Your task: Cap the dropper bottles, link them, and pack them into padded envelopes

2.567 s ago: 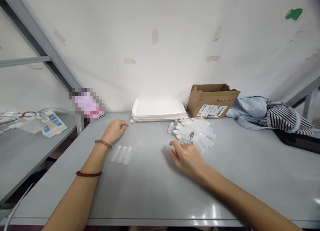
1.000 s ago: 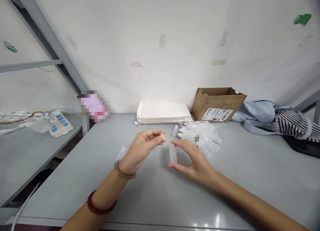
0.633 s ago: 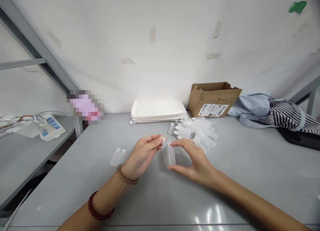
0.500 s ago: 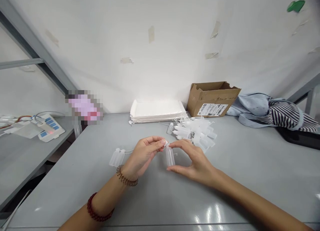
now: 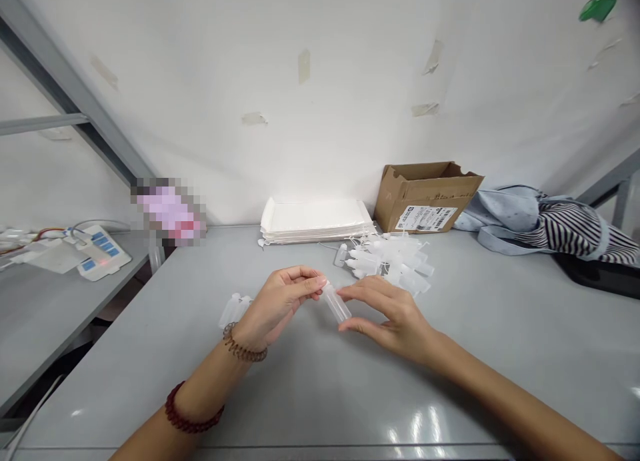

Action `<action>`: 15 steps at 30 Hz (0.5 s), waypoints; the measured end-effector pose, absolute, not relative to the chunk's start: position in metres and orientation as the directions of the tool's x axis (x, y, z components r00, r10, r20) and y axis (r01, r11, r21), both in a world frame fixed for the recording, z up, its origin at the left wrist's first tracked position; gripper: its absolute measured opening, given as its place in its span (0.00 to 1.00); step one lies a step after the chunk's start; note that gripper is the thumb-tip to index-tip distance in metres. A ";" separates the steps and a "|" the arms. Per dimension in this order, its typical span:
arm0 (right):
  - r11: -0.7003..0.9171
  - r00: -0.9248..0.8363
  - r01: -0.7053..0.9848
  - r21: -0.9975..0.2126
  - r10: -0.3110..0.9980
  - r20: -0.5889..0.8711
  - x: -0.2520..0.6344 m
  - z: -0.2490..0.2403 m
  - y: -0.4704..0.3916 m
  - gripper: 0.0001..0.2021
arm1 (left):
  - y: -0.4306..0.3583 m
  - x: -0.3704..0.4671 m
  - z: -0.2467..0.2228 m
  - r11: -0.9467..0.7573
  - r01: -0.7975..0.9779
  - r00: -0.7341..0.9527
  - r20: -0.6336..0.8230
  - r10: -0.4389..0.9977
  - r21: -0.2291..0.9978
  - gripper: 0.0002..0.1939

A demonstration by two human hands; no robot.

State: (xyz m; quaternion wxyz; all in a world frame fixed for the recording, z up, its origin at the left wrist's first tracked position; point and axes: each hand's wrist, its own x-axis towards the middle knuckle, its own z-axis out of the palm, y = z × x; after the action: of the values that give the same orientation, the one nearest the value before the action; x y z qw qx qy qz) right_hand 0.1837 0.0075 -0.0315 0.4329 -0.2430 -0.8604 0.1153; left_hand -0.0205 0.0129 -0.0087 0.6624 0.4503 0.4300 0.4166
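A small clear plastic bottle [image 5: 336, 303] is tilted between my two hands, above the grey table. My left hand [image 5: 290, 301] pinches its white top end between thumb and forefinger. On the other side, my right hand [image 5: 393, 314] spans the bottle, with its forefinger at the upper side and its thumb at the bottom end. Behind my left wrist lie a few similar clear bottles [image 5: 233, 310], partly covered by the hand. A heap of clear bottles with thin white strings or tips [image 5: 390, 258] lies beyond my right hand.
A stack of white padded envelopes [image 5: 315, 221] lies against the wall. Beside it stands an open cardboard box [image 5: 425, 198]. Blue and striped cloth [image 5: 565, 228] lies on the right over a black object. On the left side table is a power strip [image 5: 103, 254] with wires.
The bottle has gone from nearly upright to tilted, its top moving left with my left hand. My right thumb has risen slightly with the bottle's lower end.
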 end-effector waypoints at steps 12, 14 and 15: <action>0.593 -0.363 0.337 -0.731 0.798 0.480 0.179 -0.033 0.003 0.11 | 0.013 -0.021 -0.011 0.126 -0.085 0.198 -0.107 0.974 0.988 0.13; 0.346 -0.387 0.252 -0.904 0.892 0.234 0.178 -0.028 0.002 0.11 | 0.013 -0.021 -0.012 0.083 -0.074 0.210 -0.065 0.975 0.994 0.13; 0.217 -0.414 0.189 -0.958 0.902 0.122 0.178 -0.026 0.001 0.10 | 0.012 -0.021 -0.012 0.066 -0.078 0.220 -0.048 0.974 0.995 0.13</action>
State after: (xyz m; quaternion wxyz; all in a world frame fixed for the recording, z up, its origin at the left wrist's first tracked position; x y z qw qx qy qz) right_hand 0.1775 0.0014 -0.0261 0.3682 -0.3965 -0.6876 0.4842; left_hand -0.0209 0.0124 -0.0125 0.5867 0.5153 0.4347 0.4486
